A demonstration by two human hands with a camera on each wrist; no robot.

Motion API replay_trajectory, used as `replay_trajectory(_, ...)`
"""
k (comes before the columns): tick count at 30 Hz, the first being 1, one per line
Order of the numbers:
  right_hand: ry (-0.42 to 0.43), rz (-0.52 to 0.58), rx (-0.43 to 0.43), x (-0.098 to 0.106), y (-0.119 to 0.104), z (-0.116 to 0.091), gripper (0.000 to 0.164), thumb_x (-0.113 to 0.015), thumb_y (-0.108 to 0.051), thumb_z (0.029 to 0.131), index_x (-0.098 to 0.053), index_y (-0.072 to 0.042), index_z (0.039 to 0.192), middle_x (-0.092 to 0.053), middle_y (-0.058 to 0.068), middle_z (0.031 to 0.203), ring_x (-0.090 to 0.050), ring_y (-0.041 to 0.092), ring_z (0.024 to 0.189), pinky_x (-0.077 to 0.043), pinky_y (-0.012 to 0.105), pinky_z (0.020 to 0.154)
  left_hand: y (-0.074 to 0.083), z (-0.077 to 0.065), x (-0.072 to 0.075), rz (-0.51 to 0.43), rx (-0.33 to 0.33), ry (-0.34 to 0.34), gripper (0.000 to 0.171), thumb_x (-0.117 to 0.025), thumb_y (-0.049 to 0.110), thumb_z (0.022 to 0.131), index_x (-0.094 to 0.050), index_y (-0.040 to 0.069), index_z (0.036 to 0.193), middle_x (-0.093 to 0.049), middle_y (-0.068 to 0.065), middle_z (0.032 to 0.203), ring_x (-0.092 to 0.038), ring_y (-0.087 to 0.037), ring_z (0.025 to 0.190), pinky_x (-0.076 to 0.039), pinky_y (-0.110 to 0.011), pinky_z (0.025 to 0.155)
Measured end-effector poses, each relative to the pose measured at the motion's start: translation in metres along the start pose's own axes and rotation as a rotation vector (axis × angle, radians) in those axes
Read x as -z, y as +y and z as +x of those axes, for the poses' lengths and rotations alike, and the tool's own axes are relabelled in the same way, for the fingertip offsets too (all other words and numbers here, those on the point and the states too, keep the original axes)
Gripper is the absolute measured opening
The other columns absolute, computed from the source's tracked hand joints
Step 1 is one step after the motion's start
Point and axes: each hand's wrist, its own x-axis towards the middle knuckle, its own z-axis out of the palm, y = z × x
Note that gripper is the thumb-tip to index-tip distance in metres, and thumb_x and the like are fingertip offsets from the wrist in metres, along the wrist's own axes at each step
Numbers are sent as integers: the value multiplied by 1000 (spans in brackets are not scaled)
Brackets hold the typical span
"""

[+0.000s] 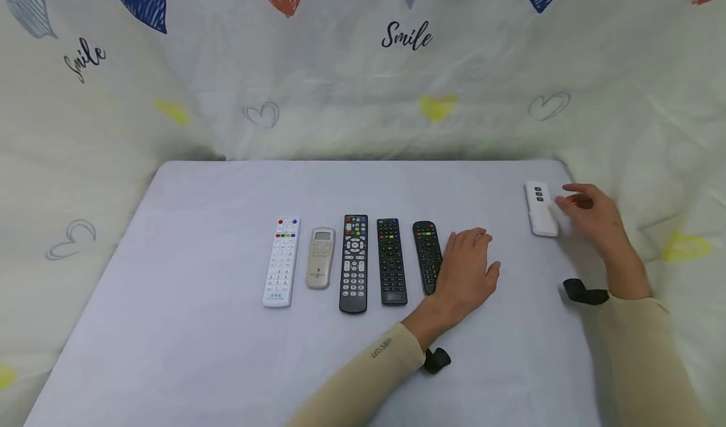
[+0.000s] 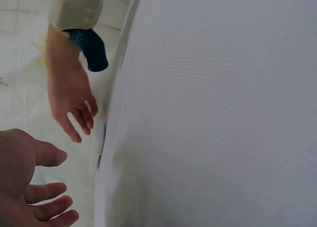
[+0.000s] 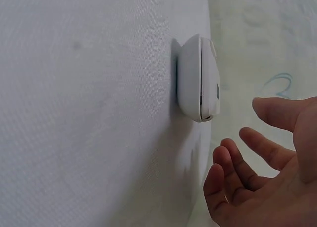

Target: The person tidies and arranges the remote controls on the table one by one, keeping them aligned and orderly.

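A white remote with a few dark buttons (image 1: 542, 216) lies near the table's far right corner. Just right of it is my right hand (image 1: 597, 222), its fingers loosely bent, holding nothing; the right wrist view shows a gap between the fingers and the white remote (image 3: 193, 81). My left hand (image 1: 465, 273) hovers or rests beside the small black remote (image 1: 426, 244), hiding its lower right part; contact is unclear. In the left wrist view the fingers of my left hand (image 2: 29, 187) are spread apart with nothing between them.
Left of the small black remote stand a slim black remote (image 1: 391, 260), a long dark grey remote (image 1: 354, 276), a beige remote with a small screen (image 1: 321, 260) and a long white remote (image 1: 282, 260), all in a row. Printed cloth (image 1: 340, 125) hangs behind the white table (image 1: 187, 326).
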Motion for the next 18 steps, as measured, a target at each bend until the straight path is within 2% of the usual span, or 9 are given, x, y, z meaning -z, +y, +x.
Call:
replay_trajectory(3,-3,0,9,-1,2,4,68,-47,-46,108,-38,-2,158,-50,32,142,-51,20,105,-39,15,69,6,3,-1,10,-11,-5,42,-64,33,102,-61,13,139,-59,2,145,-52,-13,140,-39,-33,121)
replay_trajectory(6,-1,3,20,-2,4,7,68,-48,-45,108,-37,0,158,-50,33,141,-45,-2,91,-39,10,65,10,7,-5,26,-11,-23,40,-63,35,103,-62,15,138,-59,4,143,-52,-11,137,-42,-28,115)
replay_trajectory(9,0,14,29,-3,5,11,67,-48,-41,108,-37,2,157,-50,35,140,-41,-13,83,-41,8,64,14,12,-10,37,-2,-56,41,-61,36,104,-61,16,139,-58,4,144,-51,-11,137,-45,-28,111)
replay_trajectory(12,-17,7,30,-3,4,14,67,-48,-40,108,-36,4,157,-50,37,140,-43,-11,83,-42,9,63,17,15,-14,46,6,-80,41,-60,38,104,-61,17,140,-58,5,144,-51,-11,136,-46,-27,109)
replay_trajectory(16,-53,-19,20,-3,4,16,69,-47,-42,108,-34,4,158,-50,38,141,-50,4,94,-41,11,64,19,17,-17,62,8,-90,41,-60,39,104,-61,18,139,-59,5,142,-52,-10,133,-46,-26,107)
replay_trajectory(18,-67,-30,18,-4,6,17,69,-47,-42,108,-34,4,158,-51,38,141,-51,5,94,-41,12,64,20,17,-17,60,11,-99,42,-61,39,104,-61,17,139,-59,5,141,-52,-10,132,-46,-25,107)
